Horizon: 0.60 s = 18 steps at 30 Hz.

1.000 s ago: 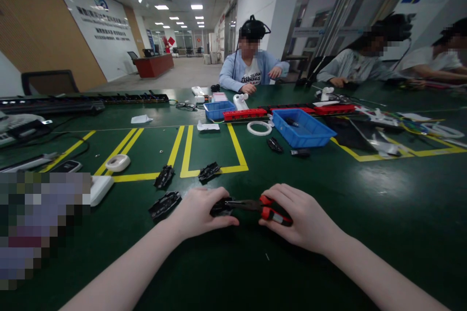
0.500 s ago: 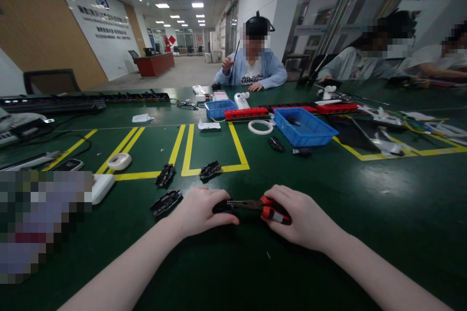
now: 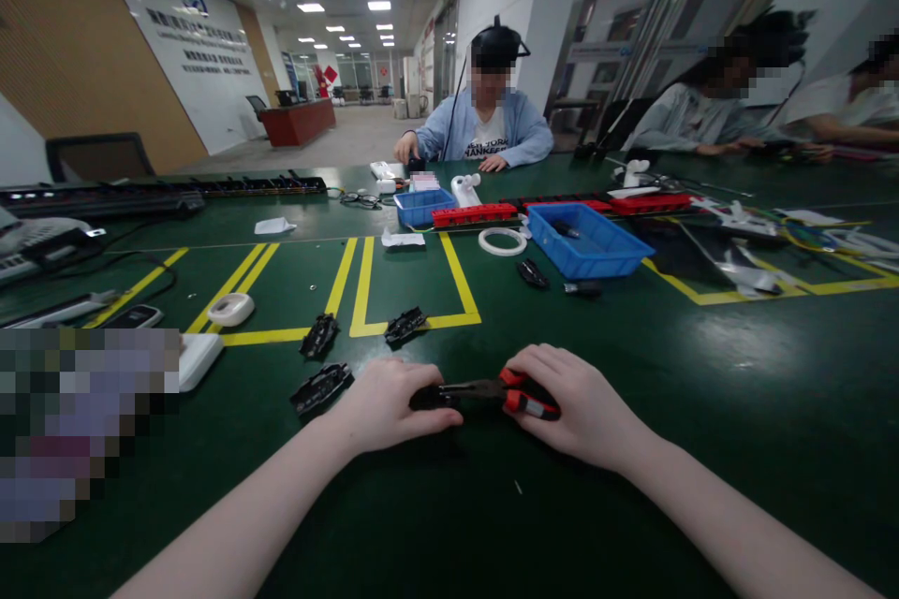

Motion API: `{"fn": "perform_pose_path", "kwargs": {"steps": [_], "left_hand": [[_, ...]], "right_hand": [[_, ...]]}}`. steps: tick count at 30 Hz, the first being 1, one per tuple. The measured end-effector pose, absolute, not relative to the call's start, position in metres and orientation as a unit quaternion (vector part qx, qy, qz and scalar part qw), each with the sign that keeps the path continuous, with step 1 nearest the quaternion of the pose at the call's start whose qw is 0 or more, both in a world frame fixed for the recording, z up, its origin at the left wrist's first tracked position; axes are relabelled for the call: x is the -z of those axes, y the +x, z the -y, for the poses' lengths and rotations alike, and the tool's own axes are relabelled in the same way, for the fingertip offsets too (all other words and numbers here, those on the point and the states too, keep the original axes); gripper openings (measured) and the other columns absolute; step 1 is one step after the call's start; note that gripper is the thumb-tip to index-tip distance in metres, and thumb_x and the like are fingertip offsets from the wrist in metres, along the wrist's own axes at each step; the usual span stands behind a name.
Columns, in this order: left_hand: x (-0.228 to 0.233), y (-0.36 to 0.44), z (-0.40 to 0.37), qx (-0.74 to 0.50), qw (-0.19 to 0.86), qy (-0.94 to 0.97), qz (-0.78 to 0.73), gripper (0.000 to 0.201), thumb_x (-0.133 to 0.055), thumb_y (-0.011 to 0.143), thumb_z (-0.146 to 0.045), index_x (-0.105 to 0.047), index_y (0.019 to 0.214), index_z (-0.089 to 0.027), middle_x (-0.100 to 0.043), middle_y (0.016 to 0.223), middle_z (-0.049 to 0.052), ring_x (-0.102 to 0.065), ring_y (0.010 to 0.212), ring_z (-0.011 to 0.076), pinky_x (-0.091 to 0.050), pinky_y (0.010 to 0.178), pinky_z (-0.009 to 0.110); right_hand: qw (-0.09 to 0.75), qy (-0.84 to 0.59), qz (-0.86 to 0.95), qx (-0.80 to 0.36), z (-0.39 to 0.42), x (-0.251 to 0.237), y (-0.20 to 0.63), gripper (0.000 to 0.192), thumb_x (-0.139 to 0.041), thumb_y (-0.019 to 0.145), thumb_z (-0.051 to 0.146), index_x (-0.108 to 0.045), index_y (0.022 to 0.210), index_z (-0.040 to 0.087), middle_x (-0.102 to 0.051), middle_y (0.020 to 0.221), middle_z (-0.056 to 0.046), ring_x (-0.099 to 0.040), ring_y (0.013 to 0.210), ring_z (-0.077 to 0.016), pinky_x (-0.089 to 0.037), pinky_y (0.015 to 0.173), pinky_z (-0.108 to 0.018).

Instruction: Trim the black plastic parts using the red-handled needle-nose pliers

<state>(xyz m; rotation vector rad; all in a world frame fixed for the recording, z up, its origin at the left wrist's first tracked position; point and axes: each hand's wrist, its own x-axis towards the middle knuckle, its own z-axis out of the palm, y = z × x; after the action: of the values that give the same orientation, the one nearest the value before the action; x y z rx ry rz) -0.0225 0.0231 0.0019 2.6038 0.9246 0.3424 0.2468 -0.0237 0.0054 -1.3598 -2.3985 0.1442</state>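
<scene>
My left hand (image 3: 397,398) is closed around a small black plastic part (image 3: 427,397), partly hidden by the fingers. In my right hand (image 3: 572,407) are long-nose pliers (image 3: 481,389) with red and black handles. Their jaws point left and reach the edge of the black part; whether they grip it I cannot tell. Left of my left hand lies a similar black part (image 3: 321,389), close to the wrist. Two more such pieces lie farther off, one black housing (image 3: 319,337) at the left and another black housing (image 3: 405,326) straight beyond the hand.
A blue bin (image 3: 588,248) stands beyond my right hand, with a white tape roll (image 3: 502,241) beside it. Long red strips (image 3: 474,215) lie behind. At the left are a white box (image 3: 199,361) and a cream ring (image 3: 230,309). A co-worker (image 3: 484,126) sits opposite.
My hands, the pliers and the black part stay almost in place. The co-worker opposite has lowered a raised hand to the things on the table.
</scene>
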Motion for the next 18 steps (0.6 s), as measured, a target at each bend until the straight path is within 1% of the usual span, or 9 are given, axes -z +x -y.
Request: {"fn": "perform_pose_path", "kwargs": {"steps": [5,10,15,18], "left_hand": [[-0.004,-0.023,-0.024,-0.122,0.174,0.932,-0.295,0.042,-0.053,0.092,-0.058,-0.061,0.085,-0.017,-0.061,0.073,0.001,-0.056,0.065,0.0154,-0.031,0.057,0.025],[-0.005,-0.022,-0.021,-0.119,0.23,0.924,-0.283,0.042,-0.064,0.085,-0.059,-0.063,0.089,-0.018,-0.062,0.076,0.0,-0.057,0.065,0.0138,-0.033,0.057,0.023],[-0.007,-0.017,-0.013,-0.124,0.281,0.912,-0.272,0.04,-0.072,0.078,-0.056,-0.064,0.092,-0.019,-0.064,0.077,-0.002,-0.057,0.065,0.0126,-0.033,0.057,0.022],[-0.007,-0.012,-0.009,-0.133,0.293,0.905,-0.277,0.037,-0.074,0.079,-0.052,-0.064,0.091,-0.019,-0.064,0.075,-0.003,-0.057,0.065,0.0121,-0.033,0.056,0.022]], "right_hand": [[0.2,-0.475,0.856,-0.036,0.024,-0.007,0.245,0.033,-0.064,0.074,0.019,-0.057,0.107,0.021,-0.065,0.105,-0.007,-0.061,0.093,-0.0232,-0.049,0.08,-0.039],[0.212,-0.475,0.854,-0.007,0.025,-0.005,0.245,0.037,-0.056,0.069,0.009,-0.057,0.104,0.022,-0.065,0.106,-0.007,-0.059,0.1,-0.0254,-0.047,0.087,-0.044],[0.219,-0.475,0.852,0.003,0.025,0.001,0.248,0.035,-0.055,0.067,0.008,-0.056,0.099,0.022,-0.063,0.105,-0.008,-0.058,0.101,-0.027,-0.047,0.086,-0.045],[0.218,-0.47,0.855,0.002,0.026,0.001,0.247,0.031,-0.055,0.068,0.008,-0.056,0.096,0.022,-0.063,0.102,-0.008,-0.058,0.099,-0.0266,-0.048,0.085,-0.045]]}}
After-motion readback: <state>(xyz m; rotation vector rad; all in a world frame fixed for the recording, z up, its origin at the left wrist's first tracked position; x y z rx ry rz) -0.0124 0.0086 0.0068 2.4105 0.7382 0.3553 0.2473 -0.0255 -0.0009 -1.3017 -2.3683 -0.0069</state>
